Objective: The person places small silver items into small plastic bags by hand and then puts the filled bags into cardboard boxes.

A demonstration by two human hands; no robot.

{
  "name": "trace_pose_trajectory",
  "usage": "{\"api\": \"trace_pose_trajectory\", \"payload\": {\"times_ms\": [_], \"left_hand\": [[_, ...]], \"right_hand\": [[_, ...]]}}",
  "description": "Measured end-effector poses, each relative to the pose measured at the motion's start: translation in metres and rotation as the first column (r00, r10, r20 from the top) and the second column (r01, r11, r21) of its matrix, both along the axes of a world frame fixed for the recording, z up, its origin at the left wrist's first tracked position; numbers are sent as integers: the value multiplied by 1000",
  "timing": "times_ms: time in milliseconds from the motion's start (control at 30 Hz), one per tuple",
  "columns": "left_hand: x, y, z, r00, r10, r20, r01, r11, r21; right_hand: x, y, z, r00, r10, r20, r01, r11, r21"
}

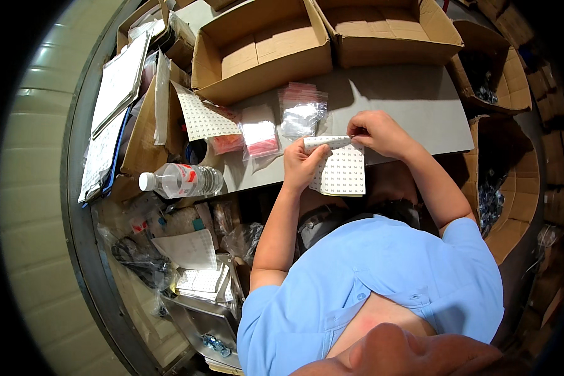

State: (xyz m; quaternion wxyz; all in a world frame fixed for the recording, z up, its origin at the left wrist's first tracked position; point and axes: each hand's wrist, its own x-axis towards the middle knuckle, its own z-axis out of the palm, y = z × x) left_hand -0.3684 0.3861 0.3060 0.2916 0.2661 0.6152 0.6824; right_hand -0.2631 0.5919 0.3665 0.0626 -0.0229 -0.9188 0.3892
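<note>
The white rectangular paper sheet printed with rows of small dark marks (343,175) is between my two hands, at the near edge of the grey flat-topped table (413,103); its upper edge is curled or folded over toward me, and its lower part hangs past that edge, above my lap.

My left hand (303,164) is at the sheet's upper left; the thumb lies flat on the printed face, pointing inward, and the other fingers are bent behind the paper, so that the sheet is pinched between them; my right hand (379,134) is at the upper right corner, thumb and forefinger brought together on the curled edge; whether those two tips meet through the paper I cannot tell; the remaining right fingers are curled in.

Just beyond the sheet lie clear plastic zip bags with red strips (304,113); to their left is a clear bag with pale contents and a red band (260,133); further left, a second marked white sheet (200,116) slopes above a reddish plastic packet (227,143); nearer me on that side, a clear plastic bottle with a white cap (185,180) lies on its side; two open brown cardboard boxes (263,66) stand along the far side.
</note>
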Motion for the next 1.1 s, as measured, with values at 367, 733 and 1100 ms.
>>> {"api": "trace_pose_trajectory", "payload": {"times_ms": [367, 733, 1100], "left_hand": [[3, 4, 4, 999, 24, 42, -23, 999, -30], [1, 0, 33, 789, 59, -611, -165, 979, -119], [10, 34, 10, 617, -222, -755, -14, 956, -292]], "right_hand": [[2, 0, 0, 997, 35, -62, -30, 996, 87], [-53, 25, 4, 997, -83, 6, 76, 879, -470], [-79, 24, -26, 972, -193, -137, 200, 979, 42]]}}
